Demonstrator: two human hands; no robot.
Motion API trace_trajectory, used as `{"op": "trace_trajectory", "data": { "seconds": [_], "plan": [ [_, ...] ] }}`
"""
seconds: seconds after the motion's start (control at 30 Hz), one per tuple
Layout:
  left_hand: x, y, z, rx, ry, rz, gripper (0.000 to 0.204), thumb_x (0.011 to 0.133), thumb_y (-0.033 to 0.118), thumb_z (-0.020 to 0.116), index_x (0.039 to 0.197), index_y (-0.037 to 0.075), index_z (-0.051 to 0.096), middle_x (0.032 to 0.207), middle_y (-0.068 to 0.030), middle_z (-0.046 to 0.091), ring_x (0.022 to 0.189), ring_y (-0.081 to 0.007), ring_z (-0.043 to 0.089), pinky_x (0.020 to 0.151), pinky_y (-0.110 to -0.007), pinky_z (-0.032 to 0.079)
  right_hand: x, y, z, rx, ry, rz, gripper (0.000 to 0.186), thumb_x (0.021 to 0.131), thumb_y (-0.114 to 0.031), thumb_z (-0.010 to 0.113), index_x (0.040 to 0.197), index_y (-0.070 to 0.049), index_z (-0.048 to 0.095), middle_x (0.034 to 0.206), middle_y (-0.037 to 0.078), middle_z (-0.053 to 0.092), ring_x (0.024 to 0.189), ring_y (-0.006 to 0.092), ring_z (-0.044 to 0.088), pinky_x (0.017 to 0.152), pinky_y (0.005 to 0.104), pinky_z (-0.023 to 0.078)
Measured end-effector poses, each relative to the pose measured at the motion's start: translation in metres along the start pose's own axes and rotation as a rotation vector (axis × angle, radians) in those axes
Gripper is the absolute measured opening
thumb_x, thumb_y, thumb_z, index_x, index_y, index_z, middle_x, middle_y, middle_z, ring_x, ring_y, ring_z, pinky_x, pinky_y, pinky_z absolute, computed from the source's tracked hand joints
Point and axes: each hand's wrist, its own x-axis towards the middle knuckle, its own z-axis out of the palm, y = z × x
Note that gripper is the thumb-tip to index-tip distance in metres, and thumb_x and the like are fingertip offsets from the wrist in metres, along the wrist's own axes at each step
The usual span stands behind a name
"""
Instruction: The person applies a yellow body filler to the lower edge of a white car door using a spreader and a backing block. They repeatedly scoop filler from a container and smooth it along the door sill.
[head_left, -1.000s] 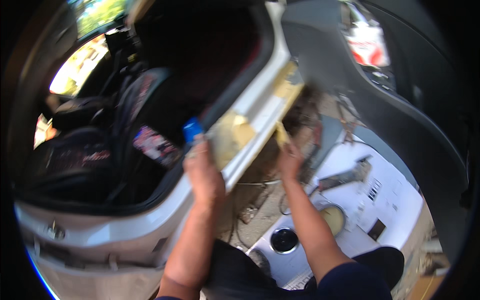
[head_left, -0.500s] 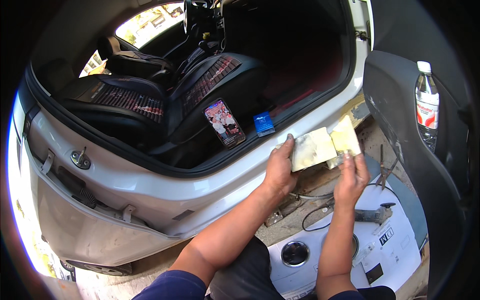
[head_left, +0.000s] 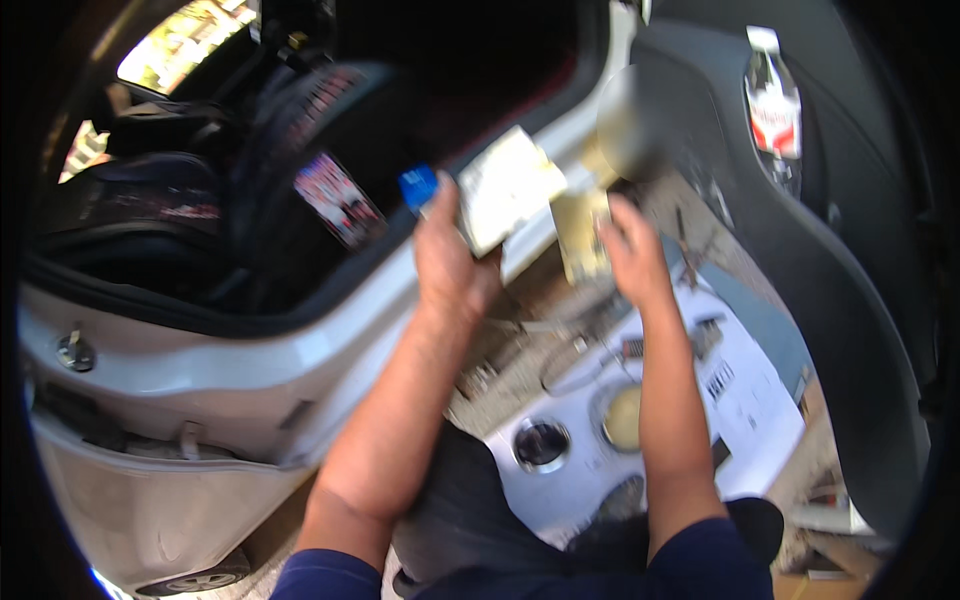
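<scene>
My left hand [head_left: 447, 262] grips a pale, cream-coloured sheet [head_left: 508, 185] against the white door sill [head_left: 545, 150] of a car. My right hand [head_left: 630, 250] presses on a second tan sheet [head_left: 582, 232] just to the right, lower on the sill. The picture is blurred by motion. A small blue object [head_left: 418, 186] lies on the car floor right above my left hand. A card with red and white print [head_left: 338, 198] rests on the dark seat.
The open car door's dark inner panel [head_left: 800, 250] curves along the right, with a plastic bottle [head_left: 775, 105] in its pocket. On the ground lies a white board [head_left: 700, 400] with round tins [head_left: 541, 443] and tools. Black seats [head_left: 160, 210] fill the cabin at left.
The camera swung, so the view shifted and blurred. Both hands stay on the sill; the left hand now holds the pale sheet higher, and the right hand still presses the tan sheet.
</scene>
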Motion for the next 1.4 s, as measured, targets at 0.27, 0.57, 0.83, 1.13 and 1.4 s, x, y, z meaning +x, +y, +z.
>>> {"op": "trace_trajectory", "data": {
  "seconds": [0.27,0.57,0.83,1.13,1.4],
  "plan": [
    [-0.015,-0.025,0.01,0.084,-0.02,-0.075,0.041,0.117,0.036,0.052,0.136,0.001,0.063,0.135,-0.015,0.073,0.125,-0.0316,0.072,0.112,-0.054,0.056,-0.016,0.02,-0.061,0.331,-0.308,0.706,0.043,0.106,-0.02,0.069,0.144,0.0,0.062,0.127,0.01,0.074,0.114,0.0162,0.071,0.097,0.0344,0.059],
    [-0.026,-0.064,-0.032,0.822,-0.325,-0.115,0.063,0.116,0.051,0.047,0.139,-0.006,0.062,0.111,-0.0199,0.076,0.092,-0.0232,0.078,0.077,-0.036,0.067,-0.127,0.009,-0.117,-0.823,-1.272,0.445,0.047,0.088,-0.011,0.073,0.134,-0.008,0.067,0.124,0.023,0.074,0.118,0.0423,0.071,0.101,0.0516,0.056],
    [-0.07,-0.196,-0.082,1.198,-0.301,-0.034,0.06,0.119,0.048,0.044,0.142,-0.003,0.066,0.106,-0.0141,0.077,0.085,-0.0205,0.079,0.075,-0.032,0.062,-0.17,0.03,-0.082,-1.124,-1.265,0.298,0.031,0.085,-0.009,0.07,0.114,-0.006,0.079,0.108,0.02,0.079,0.104,0.0385,0.077,0.091,0.0495,0.062],
    [-0.12,-0.294,-0.154,0.937,-0.023,-0.236,0.058,0.119,0.047,0.041,0.15,0.0,0.059,0.114,-0.0142,0.077,0.088,-0.019,0.076,0.08,-0.033,0.061,-0.187,0.042,-0.065,-0.992,-1.26,0.431,0.025,0.081,-0.006,0.068,0.103,-0.002,0.081,0.104,0.025,0.079,0.101,0.0414,0.078,0.092,0.0487,0.063],
    [-0.133,-0.316,-0.157,0.906,0.059,-0.198,0.052,0.12,0.038,0.042,0.156,0.003,0.057,0.108,-0.0153,0.078,0.087,-0.0185,0.076,0.081,-0.034,0.06,-0.197,0.078,-0.057,-0.832,-1.248,0.625,0.02,0.083,-0.006,0.068,0.094,0.003,0.081,0.1,0.028,0.078,0.098,0.0405,0.079,0.09,0.0472,0.063]
  ]
}}
